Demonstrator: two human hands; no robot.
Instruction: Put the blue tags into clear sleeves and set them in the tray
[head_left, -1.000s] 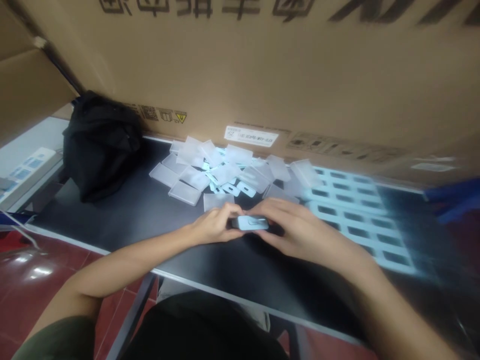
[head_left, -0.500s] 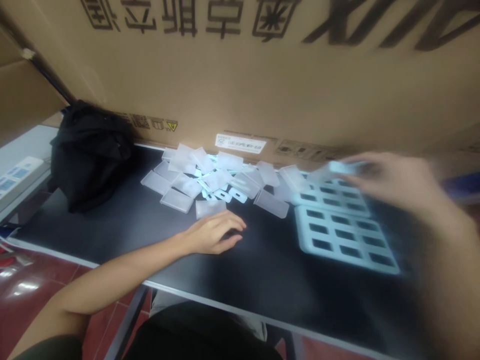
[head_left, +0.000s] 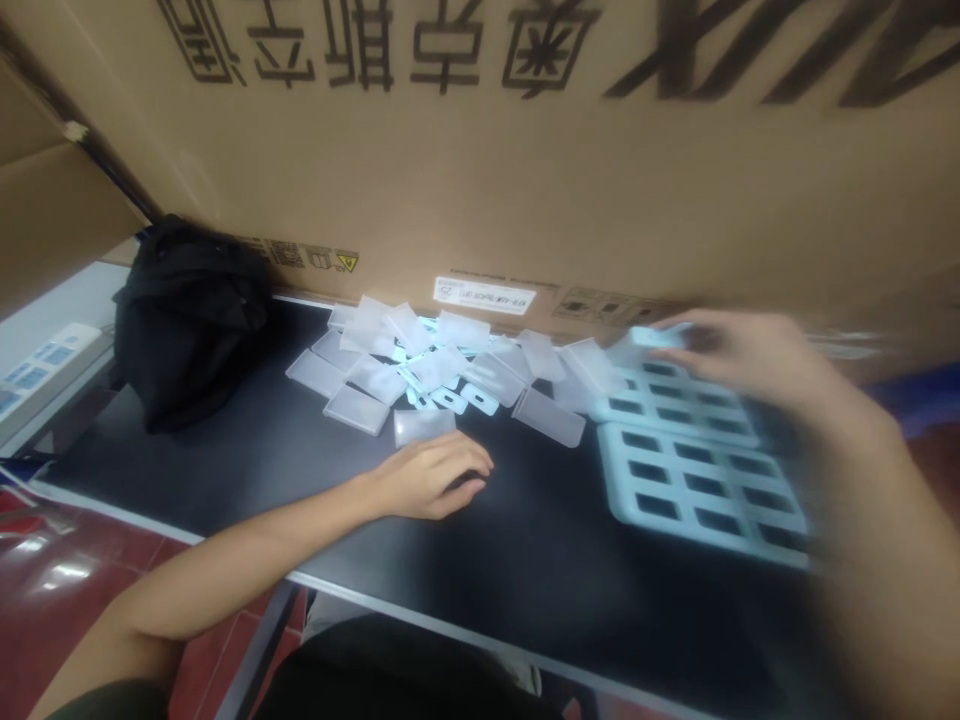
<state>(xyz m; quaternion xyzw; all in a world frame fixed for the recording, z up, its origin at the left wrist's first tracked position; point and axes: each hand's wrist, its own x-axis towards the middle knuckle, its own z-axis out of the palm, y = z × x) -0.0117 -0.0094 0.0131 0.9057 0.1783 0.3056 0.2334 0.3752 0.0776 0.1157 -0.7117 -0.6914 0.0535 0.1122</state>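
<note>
My left hand [head_left: 435, 473] rests on the black tabletop, fingers loosely curled with the thumb apart and nothing between them. Just behind it lies a frosted clear plastic sleeve [head_left: 424, 426]. My right hand [head_left: 739, 350], blurred, pinches a small light blue plastic piece [head_left: 661, 337] above the rear of two light blue trays. A frosted part appears at the left end of this piece, but I cannot tell whether it is joined. The front tray [head_left: 615, 490] has rows of rectangular openings; the rear tray [head_left: 709, 412] lies against it, partly hidden by my hand.
Several frosted sleeves [head_left: 360, 410] and flat light blue pieces with slots [head_left: 480, 399] lie heaped mid-table. A black bag [head_left: 187, 320] sits at the left, beside a white power strip [head_left: 52, 365]. A large cardboard box [head_left: 420, 180] walls off the back.
My right hand has shifted slightly left, keeping the light blue piece over the rear tray. The left hand stays put on the table; the whole view has shifted a little.
</note>
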